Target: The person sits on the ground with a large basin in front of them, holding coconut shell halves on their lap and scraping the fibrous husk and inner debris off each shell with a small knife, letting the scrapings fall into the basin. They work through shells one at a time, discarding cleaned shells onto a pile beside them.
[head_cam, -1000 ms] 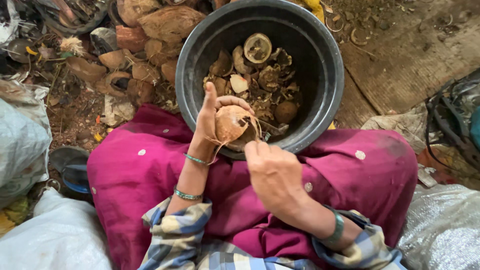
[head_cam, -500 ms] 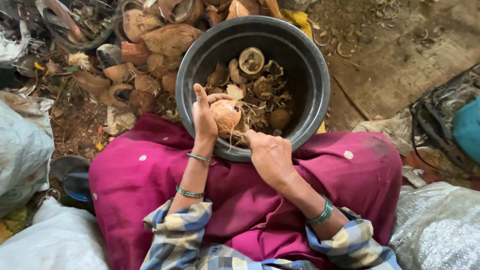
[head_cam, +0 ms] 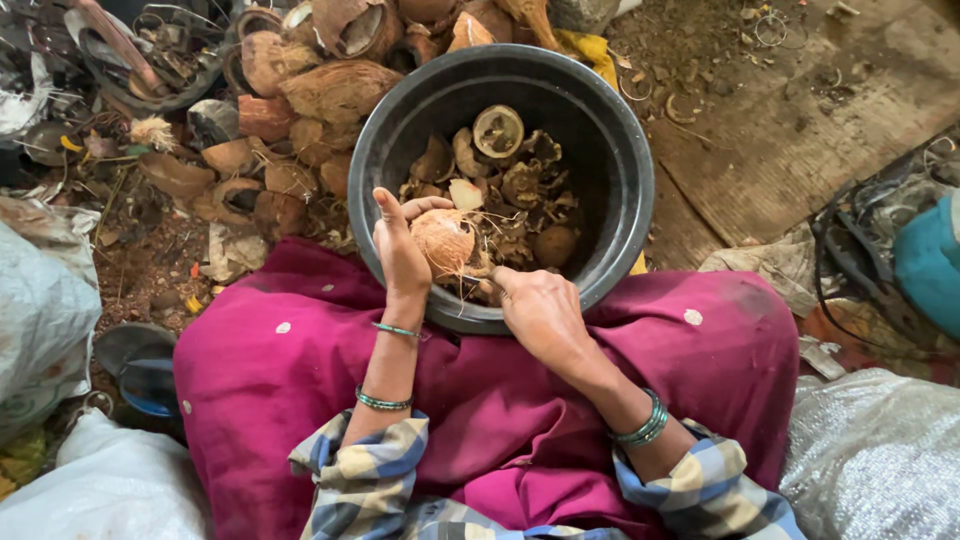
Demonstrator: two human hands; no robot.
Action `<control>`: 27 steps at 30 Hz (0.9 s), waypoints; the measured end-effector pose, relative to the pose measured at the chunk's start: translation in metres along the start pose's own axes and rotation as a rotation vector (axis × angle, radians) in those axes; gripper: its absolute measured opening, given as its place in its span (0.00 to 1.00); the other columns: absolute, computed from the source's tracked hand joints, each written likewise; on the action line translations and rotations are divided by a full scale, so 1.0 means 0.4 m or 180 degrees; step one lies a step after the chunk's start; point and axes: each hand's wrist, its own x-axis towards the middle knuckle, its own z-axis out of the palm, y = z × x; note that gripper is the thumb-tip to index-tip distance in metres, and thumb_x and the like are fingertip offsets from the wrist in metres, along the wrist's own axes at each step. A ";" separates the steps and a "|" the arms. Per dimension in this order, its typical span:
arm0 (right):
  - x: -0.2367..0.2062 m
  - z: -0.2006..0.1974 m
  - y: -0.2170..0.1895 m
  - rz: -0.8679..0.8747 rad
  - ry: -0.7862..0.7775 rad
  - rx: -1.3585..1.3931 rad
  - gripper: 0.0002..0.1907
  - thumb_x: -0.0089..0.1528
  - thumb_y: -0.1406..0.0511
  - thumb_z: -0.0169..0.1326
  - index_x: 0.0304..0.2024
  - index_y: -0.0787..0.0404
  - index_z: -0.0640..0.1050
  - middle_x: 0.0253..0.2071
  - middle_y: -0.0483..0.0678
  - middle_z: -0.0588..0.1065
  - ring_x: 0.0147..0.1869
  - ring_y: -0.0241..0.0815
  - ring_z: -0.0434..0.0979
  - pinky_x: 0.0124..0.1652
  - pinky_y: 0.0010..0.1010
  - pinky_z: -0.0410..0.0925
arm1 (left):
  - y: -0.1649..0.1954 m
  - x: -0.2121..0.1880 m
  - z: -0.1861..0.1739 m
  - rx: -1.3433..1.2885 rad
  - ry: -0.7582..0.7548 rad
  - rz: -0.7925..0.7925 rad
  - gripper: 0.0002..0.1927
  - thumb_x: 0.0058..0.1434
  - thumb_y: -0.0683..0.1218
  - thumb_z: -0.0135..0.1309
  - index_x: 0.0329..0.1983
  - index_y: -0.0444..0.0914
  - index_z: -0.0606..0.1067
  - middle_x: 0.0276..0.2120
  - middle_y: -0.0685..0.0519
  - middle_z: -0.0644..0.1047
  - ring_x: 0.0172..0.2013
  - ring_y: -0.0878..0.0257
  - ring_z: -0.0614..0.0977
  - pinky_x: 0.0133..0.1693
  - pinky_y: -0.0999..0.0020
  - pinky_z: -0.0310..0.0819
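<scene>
1. The left hand (head_cam: 401, 250) cups a round, pale brown coconut (head_cam: 443, 242), fingers curled over its top and thumb pointing up along its left side, so the hand is closed about it.
2. The right hand (head_cam: 541, 310) sits just right of and below the coconut, fingers bent and pressed toward its lower edge among loose fibres; whether it grips anything cannot be told.
3. The coconut is held over the near inner rim of a large dark round tub (head_cam: 620, 150), which rests against the person's lap.
4. The lap is covered in magenta cloth (head_cam: 560, 400) with small pale dots; checked sleeves (head_cam: 370, 470) and green bangles (head_cam: 645, 425) show at the wrists.
5. The ground is bare earth and worn boards (head_cam: 790, 140), littered with scraps and fibre.
6. Inside the tub lie pieces of brown husk and shell (head_cam: 520, 190), with one halved shell (head_cam: 497, 130) facing up near the far side.
7. Beyond the tub, at upper left, a heap of coconut husks (head_cam: 320, 90) is piled.
8. Pale sacks (head_cam: 40, 300) lie at the left and a silvery sack (head_cam: 880, 450) at lower right.
</scene>
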 end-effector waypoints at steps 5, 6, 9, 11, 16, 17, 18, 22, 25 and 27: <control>-0.002 0.008 -0.001 0.0053 -0.0063 0.0093 0.11 0.65 0.59 0.54 0.34 0.58 0.80 0.26 0.58 0.78 0.32 0.62 0.79 0.32 0.53 0.69 | 0.005 -0.004 0.001 0.0680 0.0110 0.0277 0.51 0.69 0.75 0.25 0.34 0.27 0.82 0.28 0.48 0.84 0.30 0.63 0.85 0.40 0.73 0.81; 0.000 0.009 0.000 0.0101 -0.0097 0.0115 0.11 0.65 0.59 0.54 0.34 0.58 0.80 0.26 0.58 0.78 0.32 0.62 0.79 0.32 0.53 0.69 | 0.008 -0.005 0.003 0.0789 0.0109 0.0320 0.51 0.69 0.75 0.24 0.34 0.28 0.83 0.28 0.48 0.84 0.30 0.63 0.85 0.40 0.73 0.81; 0.003 0.013 0.004 -0.0017 -0.0043 -0.0082 0.12 0.66 0.60 0.54 0.33 0.61 0.78 0.27 0.58 0.78 0.32 0.63 0.79 0.32 0.54 0.69 | 0.020 -0.012 0.012 0.0992 0.0165 0.0507 0.51 0.69 0.75 0.24 0.34 0.29 0.83 0.27 0.49 0.84 0.30 0.63 0.85 0.41 0.73 0.81; -0.002 0.016 0.004 -0.0092 0.0060 -0.0039 0.08 0.64 0.63 0.53 0.34 0.60 0.78 0.27 0.59 0.78 0.32 0.63 0.79 0.32 0.54 0.69 | 0.028 -0.017 0.021 0.0986 0.0218 0.0490 0.50 0.70 0.74 0.24 0.35 0.29 0.83 0.28 0.48 0.84 0.30 0.62 0.85 0.40 0.71 0.81; -0.017 0.027 -0.011 -0.0023 0.0131 -0.0237 0.06 0.64 0.66 0.50 0.34 0.60 0.76 0.26 0.58 0.78 0.32 0.62 0.80 0.32 0.53 0.70 | 0.042 -0.038 0.035 0.1682 0.0337 0.0969 0.50 0.71 0.74 0.22 0.35 0.33 0.84 0.28 0.50 0.84 0.31 0.62 0.86 0.42 0.70 0.78; -0.019 0.027 -0.013 -0.0026 0.0116 -0.0313 0.06 0.64 0.66 0.49 0.34 0.60 0.75 0.26 0.57 0.78 0.31 0.61 0.80 0.32 0.53 0.70 | 0.042 -0.039 0.036 0.1675 0.0349 0.0959 0.50 0.72 0.74 0.22 0.35 0.33 0.84 0.27 0.51 0.84 0.31 0.62 0.86 0.42 0.70 0.78; -0.020 0.028 -0.015 -0.0030 0.0099 -0.0385 0.05 0.64 0.67 0.49 0.34 0.60 0.75 0.26 0.57 0.78 0.31 0.61 0.80 0.32 0.52 0.70 | 0.040 -0.040 0.035 0.1672 0.0363 0.0950 0.49 0.72 0.74 0.22 0.36 0.34 0.84 0.27 0.51 0.84 0.31 0.61 0.86 0.42 0.70 0.78; -0.017 0.021 -0.023 -0.0052 0.0234 -0.0255 0.07 0.65 0.64 0.50 0.34 0.59 0.75 0.25 0.55 0.78 0.30 0.60 0.80 0.30 0.52 0.70 | 0.023 -0.025 0.017 0.1233 0.0384 0.0710 0.51 0.70 0.75 0.22 0.36 0.31 0.83 0.29 0.48 0.84 0.32 0.61 0.85 0.42 0.71 0.79; -0.002 -0.002 -0.020 0.0069 0.0326 -0.0246 0.09 0.67 0.61 0.50 0.34 0.58 0.76 0.25 0.54 0.78 0.29 0.58 0.80 0.28 0.51 0.69 | 0.006 0.000 -0.005 0.0022 0.0204 0.0175 0.52 0.69 0.76 0.26 0.40 0.26 0.81 0.33 0.44 0.83 0.33 0.58 0.84 0.40 0.70 0.81; 0.002 -0.037 -0.010 0.0304 0.0155 -0.0501 0.13 0.69 0.58 0.50 0.33 0.58 0.76 0.26 0.53 0.78 0.29 0.56 0.80 0.28 0.49 0.70 | -0.001 0.011 -0.019 -0.0726 -0.0040 -0.0150 0.52 0.69 0.77 0.28 0.44 0.24 0.79 0.36 0.42 0.82 0.34 0.57 0.83 0.40 0.69 0.81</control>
